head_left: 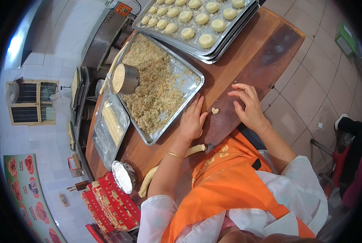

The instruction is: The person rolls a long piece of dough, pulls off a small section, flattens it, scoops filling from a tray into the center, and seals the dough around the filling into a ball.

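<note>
My left hand point(192, 120) lies flat against the near edge of a metal tray point(198, 82), fingers stretched out and holding nothing. To the right, my right hand point(249, 106) hovers over the wooden table with its fingers apart and curved. Between the two hands sits a small piece of dough point(215, 110). A long pale dough rope point(151, 178) runs across the table, partly hidden under my left forearm. The tray holds a crumbly brownish filling point(158, 73). On that filling stands a metal cup point(131, 79) of pale seeds.
Stacked baking trays point(211, 56) at the far side carry rows of round dough pieces point(206, 41). Left of the filling, plastic covers a tray of dough strips point(113, 123). A bowl of white powder point(124, 177) stands near red boxes point(112, 202). The table's right edge point(288, 67) borders tiled floor.
</note>
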A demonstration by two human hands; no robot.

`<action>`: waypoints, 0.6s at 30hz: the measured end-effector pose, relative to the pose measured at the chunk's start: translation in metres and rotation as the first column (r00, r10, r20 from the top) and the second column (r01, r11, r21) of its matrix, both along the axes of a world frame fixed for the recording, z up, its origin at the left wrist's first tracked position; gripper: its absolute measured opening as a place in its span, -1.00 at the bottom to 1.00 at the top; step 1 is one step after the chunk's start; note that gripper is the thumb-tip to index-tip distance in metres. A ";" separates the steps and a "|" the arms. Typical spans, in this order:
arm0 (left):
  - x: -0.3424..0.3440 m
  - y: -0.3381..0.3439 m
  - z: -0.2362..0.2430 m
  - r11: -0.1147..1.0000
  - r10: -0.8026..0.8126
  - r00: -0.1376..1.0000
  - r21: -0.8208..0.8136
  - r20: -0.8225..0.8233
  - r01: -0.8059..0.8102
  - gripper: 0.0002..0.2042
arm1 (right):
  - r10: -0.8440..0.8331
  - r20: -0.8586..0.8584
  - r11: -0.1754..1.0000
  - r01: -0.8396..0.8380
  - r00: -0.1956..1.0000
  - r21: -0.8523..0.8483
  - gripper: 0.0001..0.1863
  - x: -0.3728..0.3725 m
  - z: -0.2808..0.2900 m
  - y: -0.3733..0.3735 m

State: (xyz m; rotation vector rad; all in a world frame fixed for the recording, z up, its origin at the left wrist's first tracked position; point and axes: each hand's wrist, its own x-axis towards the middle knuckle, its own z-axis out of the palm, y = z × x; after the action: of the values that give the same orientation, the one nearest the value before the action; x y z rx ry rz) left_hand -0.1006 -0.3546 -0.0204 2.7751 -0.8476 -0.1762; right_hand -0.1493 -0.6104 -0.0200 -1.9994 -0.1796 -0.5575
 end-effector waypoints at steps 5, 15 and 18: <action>-0.001 -0.001 0.003 0.999 0.044 0.998 0.000 -0.049 -0.044 -0.42 | -0.007 0.022 1.000 0.007 1.000 -0.019 -0.69 -0.003 0.007 0.000; -0.056 0.021 0.017 0.947 0.117 0.992 -0.297 -0.047 -0.125 -0.37 | 0.048 0.022 0.993 -0.045 0.999 -0.110 -0.74 -0.022 0.014 0.008; -0.073 0.034 0.012 0.929 0.227 0.974 -0.302 0.015 -0.212 -0.31 | 0.125 0.053 0.986 -0.118 0.991 -0.116 -0.74 -0.020 0.025 0.027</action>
State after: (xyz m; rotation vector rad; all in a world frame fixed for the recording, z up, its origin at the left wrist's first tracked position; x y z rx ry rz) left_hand -0.1735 -0.3208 -0.0088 2.5683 -0.5162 0.0576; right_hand -0.1697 -0.5831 0.0046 -2.0659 -0.3749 -0.5403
